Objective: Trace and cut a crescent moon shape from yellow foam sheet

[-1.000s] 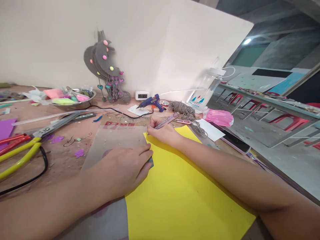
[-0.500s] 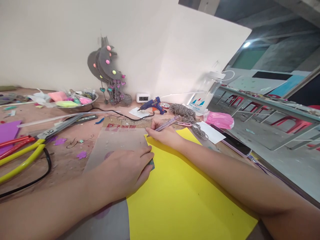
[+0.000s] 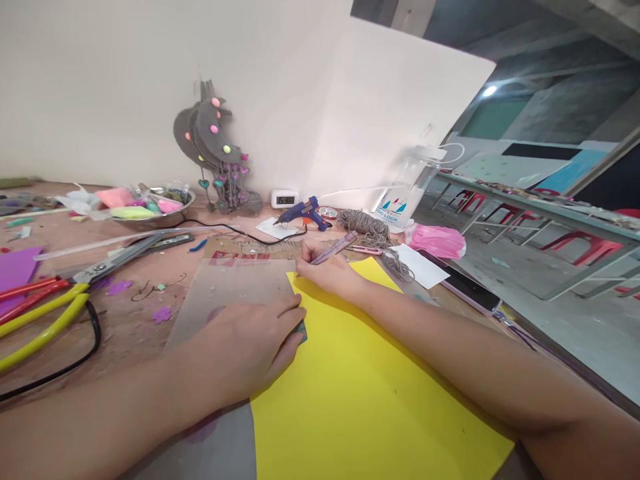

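Observation:
A yellow sheet (image 3: pixel 380 393) lies slantwise on the greyish work mat (image 3: pixel 225 427). My left hand (image 3: pixel 245 340) rests over the sheet's left edge, fingers bent and pressed down on a small dark teal piece (image 3: pixel 301 329); most of that piece is hidden under the fingers. Close to the sheet's far left corner, my right hand (image 3: pixel 325 267) grips a pale purple patterned pen (image 3: pixel 336 248), closed around it. The pen's tip is hidden behind the fingers.
Scissors with yellow handles (image 3: pixel 65 320) lie at left, near a metal bowl (image 3: pixel 175 217) of coloured clay packs. Behind are a blue glue gun (image 3: pixel 305 212), a digital clock (image 3: pixel 285 199), grey yarn (image 3: pixel 367 225) and a plastic jug (image 3: pixel 407 187). A phone (image 3: pixel 467 287) lies at right.
My right hand with the pen has shifted slightly to the right along the sheet's far corner. My left hand stays in place on the teal piece. The view has shifted slightly.

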Tool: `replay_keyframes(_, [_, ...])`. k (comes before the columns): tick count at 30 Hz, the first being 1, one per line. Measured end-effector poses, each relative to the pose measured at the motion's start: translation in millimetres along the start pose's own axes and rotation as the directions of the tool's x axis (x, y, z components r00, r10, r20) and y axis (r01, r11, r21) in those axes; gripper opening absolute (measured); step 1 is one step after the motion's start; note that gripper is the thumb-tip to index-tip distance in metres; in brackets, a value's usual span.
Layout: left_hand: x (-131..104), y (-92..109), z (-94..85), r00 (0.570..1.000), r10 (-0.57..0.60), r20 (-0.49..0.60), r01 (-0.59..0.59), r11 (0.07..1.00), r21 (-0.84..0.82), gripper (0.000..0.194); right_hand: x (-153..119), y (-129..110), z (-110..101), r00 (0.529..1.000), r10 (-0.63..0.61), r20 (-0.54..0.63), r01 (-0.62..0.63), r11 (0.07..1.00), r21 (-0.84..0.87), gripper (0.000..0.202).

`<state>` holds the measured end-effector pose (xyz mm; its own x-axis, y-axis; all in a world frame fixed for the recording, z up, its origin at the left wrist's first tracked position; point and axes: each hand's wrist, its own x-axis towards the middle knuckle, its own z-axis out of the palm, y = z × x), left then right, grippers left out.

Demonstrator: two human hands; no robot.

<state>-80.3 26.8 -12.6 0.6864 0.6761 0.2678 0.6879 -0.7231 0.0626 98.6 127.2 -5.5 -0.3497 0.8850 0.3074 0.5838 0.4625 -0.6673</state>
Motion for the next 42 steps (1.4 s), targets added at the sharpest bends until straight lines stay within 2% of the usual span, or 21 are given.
replay_keyframes(11, [-1,0,0.7,0.999,-0.014,0.033,0.015,1.000,-0.020,0.038,-1,0,-2,0.999,0.009,-0.035,-0.009,1.000,0.007,0.022])
replay_keyframes(16, [1,2,-3.0,0.998,-0.021,0.057,0.023,0.999,-0.034,0.037,0,3,-5,0.996,0.065,-0.059,-0.064,0.998,0.024,0.020])
replay_keyframes(20, [2,4,-5.3,0.997,-0.038,0.072,0.041,0.998,-0.042,0.036,-5,0,-11,0.990,0.141,0.025,-0.142,0.986,0.082,0.022])
replay_keyframes(24, [2,5,-5.9,0.998,-0.048,0.042,0.051,0.996,-0.072,0.033,-13,-8,-21,0.975,0.179,0.128,-0.191,0.978,0.083,0.029])
replay_keyframes(27, [2,5,-6.7,0.998,-0.053,0.036,0.056,0.995,-0.088,0.032,-16,-10,-25,0.959,0.245,0.141,-0.255,0.965,0.063,0.030])
replay_keyframes(29, [2,6,-7.5,0.997,-0.056,0.043,0.060,0.994,-0.088,0.032,-16,-8,-25,0.958,0.249,0.139,-0.266,0.957,0.119,0.032])
replay_keyframes(33, [2,7,-7.8,0.998,-0.059,0.035,0.061,0.994,-0.087,0.031,-13,0,-21,0.980,0.169,0.107,-0.189,0.957,0.222,0.037])
replay_keyframes(37, [1,6,-6.2,0.999,-0.050,0.000,0.050,0.993,-0.104,0.031,-9,5,-31,0.997,0.073,0.004,-0.072,0.981,0.181,0.039])
replay_keyframes(39, [1,5,-5.8,0.999,-0.046,-0.001,0.046,0.993,-0.106,0.032,-5,8,-42,0.999,0.000,-0.049,0.005,0.995,0.101,0.041])
replay_keyframes(42, [2,5,-6.1,0.999,-0.043,0.032,0.045,0.995,-0.083,0.033,3,18,-58,0.992,-0.107,-0.060,0.097,0.984,-0.151,0.036])
